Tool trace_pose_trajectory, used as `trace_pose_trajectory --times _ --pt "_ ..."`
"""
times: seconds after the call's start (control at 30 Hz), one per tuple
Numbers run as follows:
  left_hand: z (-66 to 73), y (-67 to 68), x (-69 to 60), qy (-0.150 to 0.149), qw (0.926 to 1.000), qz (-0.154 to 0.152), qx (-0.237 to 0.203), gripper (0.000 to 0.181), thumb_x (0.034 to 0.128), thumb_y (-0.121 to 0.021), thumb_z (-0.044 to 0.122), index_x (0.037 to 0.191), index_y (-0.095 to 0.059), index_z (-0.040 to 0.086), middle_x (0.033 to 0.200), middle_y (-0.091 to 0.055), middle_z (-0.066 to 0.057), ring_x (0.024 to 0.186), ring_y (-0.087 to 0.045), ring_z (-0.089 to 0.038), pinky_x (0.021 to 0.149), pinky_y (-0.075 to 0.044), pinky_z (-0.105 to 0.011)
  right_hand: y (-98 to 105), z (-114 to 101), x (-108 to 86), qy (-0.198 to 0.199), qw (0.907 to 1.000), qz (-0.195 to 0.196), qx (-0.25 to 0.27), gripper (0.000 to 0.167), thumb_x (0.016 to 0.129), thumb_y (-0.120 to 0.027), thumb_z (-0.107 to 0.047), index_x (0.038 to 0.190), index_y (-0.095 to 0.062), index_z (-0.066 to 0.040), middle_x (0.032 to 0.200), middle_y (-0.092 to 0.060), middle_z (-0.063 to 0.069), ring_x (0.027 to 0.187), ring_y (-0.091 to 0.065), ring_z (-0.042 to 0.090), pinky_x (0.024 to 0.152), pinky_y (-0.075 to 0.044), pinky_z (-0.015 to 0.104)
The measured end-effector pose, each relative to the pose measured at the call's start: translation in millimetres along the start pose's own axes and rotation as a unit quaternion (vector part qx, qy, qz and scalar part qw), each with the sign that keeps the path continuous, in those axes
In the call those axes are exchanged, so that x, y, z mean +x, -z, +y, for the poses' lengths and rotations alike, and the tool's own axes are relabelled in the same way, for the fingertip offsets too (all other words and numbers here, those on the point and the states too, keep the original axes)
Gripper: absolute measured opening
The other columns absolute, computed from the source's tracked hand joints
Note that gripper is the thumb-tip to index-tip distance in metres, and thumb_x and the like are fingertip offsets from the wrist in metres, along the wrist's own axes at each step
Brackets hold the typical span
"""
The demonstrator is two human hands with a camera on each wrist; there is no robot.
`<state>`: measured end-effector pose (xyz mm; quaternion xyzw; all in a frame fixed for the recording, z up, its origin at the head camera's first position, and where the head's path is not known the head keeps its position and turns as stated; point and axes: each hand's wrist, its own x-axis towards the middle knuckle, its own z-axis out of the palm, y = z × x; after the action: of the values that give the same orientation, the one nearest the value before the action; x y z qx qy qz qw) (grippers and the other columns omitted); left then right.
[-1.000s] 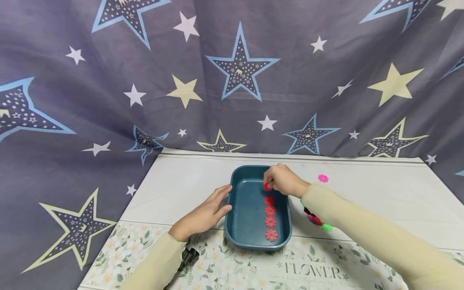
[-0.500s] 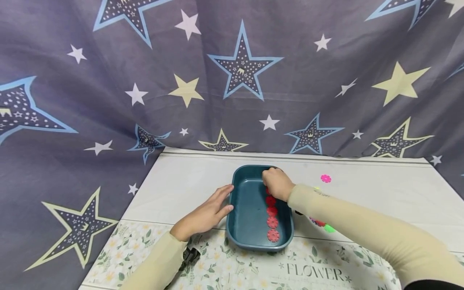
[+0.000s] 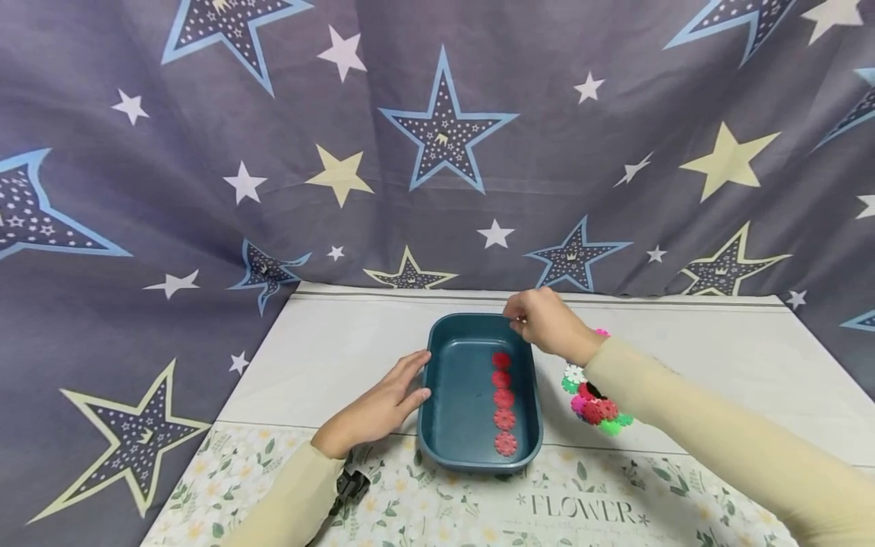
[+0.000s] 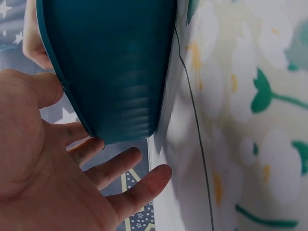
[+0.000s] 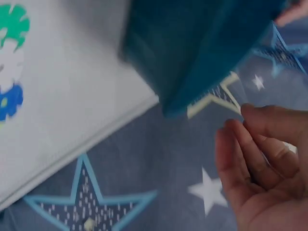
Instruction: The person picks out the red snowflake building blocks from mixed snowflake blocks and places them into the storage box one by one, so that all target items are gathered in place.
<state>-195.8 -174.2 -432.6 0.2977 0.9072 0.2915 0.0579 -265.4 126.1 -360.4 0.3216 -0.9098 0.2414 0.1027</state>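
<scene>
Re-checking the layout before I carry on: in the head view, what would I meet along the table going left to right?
Left hand → teal tray → column of red flower-shaped pieces inside it → mixed-colour pile. Right hand omitted, since it overlaps the tray's rim.

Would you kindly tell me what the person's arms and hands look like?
The left sleeve and right sleeve are long and cream. The left hand and right hand wear no visible glove or ring. A black device shows beside the left sleeve.
</scene>
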Motion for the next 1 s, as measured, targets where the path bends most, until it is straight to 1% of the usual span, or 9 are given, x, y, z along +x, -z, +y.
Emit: trace_pose_trajectory --times 0.17,0.3,0.37,0.5,0.57,0.63,0.73,0.87,1.0 --pt "0.6 -0.1 0.2 -0.004 1.0 -0.004 0.0 0.06 0.1024 -0.04 0.036 0.152 -0.019 0.008 0.155 -0.016 -0.008 0.14 -0.015 -0.018 0.108 -0.025 -0.042 23.7 9.2 -18.6 -0.019 0.9997 0.012 -0.003 0.014 0.077 -0.075 0.002 0.09 -0.074 -0.004 0.085 -0.07 0.006 0.074 -0.064 0.017 0.068 -0.054 0.036" --pt "1.4 -0.3 0.6 -0.004 1.0 -0.002 -0.003 0.06 0.1023 -0.041 0.035 0.152 -0.019 0.008 0.155 -0.017 -0.008 0.14 -0.016 -0.019 0.108 -0.025 -0.042 31.5 25.4 -40.6 -0.046 0.9989 0.006 -0.001 0.012 0.078 -0.074 0.001 0.089 -0.074 -0.005 0.082 -0.069 0.003 0.071 -0.064 0.015 0.065 -0.054 0.037" --pt "1.3 0.0 0.6 -0.002 1.0 -0.002 -0.004 0.061 0.1023 -0.041 0.036 0.152 -0.019 0.008 0.155 -0.017 -0.007 0.14 -0.016 -0.019 0.108 -0.025 -0.042 30.5 35.1 -53.8 -0.055 0.9984 -0.015 -0.003 0.013 0.078 -0.073 0.002 0.089 -0.074 -0.005 0.082 -0.069 0.004 0.072 -0.064 0.016 0.066 -0.053 0.037" --pt "0.5 1.3 0.2 -0.002 0.9999 -0.005 -0.01 0.061 0.1023 -0.04 0.037 0.152 -0.017 0.009 0.155 -0.015 -0.007 0.14 -0.016 -0.019 0.108 -0.025 -0.043 20.4 52.9 -84.3 -0.057 0.9949 -0.083 0.011 0.019 0.074 -0.077 0.003 0.092 -0.073 -0.004 0.087 -0.069 0.006 0.075 -0.062 0.018 0.069 -0.053 0.038" --pt "0.0 1.5 -0.1 -0.003 0.9999 -0.006 -0.013 0.062 0.1024 -0.039 0.038 0.152 -0.017 0.008 0.155 -0.015 -0.008 0.14 -0.016 -0.02 0.108 -0.026 -0.044 13.7 59.4 -99.8 -0.057 0.9912 -0.117 0.025 0.022 0.073 -0.079 0.0 0.094 -0.073 -0.004 0.088 -0.067 0.004 0.074 -0.06 0.017 0.067 -0.053 0.035" --pt "0.4 2.8 -0.3 -0.002 0.9998 -0.007 -0.016 0.062 0.1024 -0.039 0.037 0.152 -0.017 0.009 0.155 -0.015 -0.008 0.14 -0.016 -0.02 0.108 -0.026 -0.044 7.6 63.9 -112.1 -0.062 0.9882 -0.136 0.035 0.025 0.073 -0.08 -0.003 0.096 -0.073 -0.005 0.086 -0.063 0.002 0.071 -0.056 0.014 0.063 -0.051 0.031" --pt "0.3 3.8 -0.5 0.002 0.9999 -0.006 -0.014 0.062 0.1023 -0.04 0.037 0.152 -0.017 0.009 0.155 -0.015 -0.007 0.14 -0.017 -0.02 0.108 -0.026 -0.044 0.4 68.6 -123.4 -0.068 0.9876 -0.137 0.037 0.026 0.075 -0.079 -0.006 0.1 -0.071 -0.005 0.082 -0.057 0.0 0.069 -0.051 0.011 0.06 -0.046 0.027" --pt "1.3 4.1 -0.5 0.005 0.9998 -0.009 -0.015 0.061 0.1022 -0.04 0.037 0.152 -0.018 0.009 0.155 -0.016 -0.007 0.14 -0.017 -0.019 0.108 -0.026 -0.043 -4.8 71.6 -127.4 -0.092 0.9889 -0.114 0.024 0.024 0.079 -0.077 -0.008 0.101 -0.069 -0.004 0.076 -0.055 -0.004 0.066 -0.048 0.01 0.061 -0.044 0.029" --pt "2.0 2.3 0.1 0.004 0.9999 -0.008 -0.014 0.061 0.1023 -0.04 0.037 0.152 -0.018 0.009 0.155 -0.016 -0.007 0.14 -0.016 -0.019 0.108 -0.025 -0.042 -6.8 71.9 -126.0 -0.122 0.9868 -0.106 0.014 0.016 0.08 -0.077 -0.013 0.093 -0.07 -0.007 0.073 -0.055 -0.006 0.064 -0.048 0.011 0.061 -0.044 0.032"
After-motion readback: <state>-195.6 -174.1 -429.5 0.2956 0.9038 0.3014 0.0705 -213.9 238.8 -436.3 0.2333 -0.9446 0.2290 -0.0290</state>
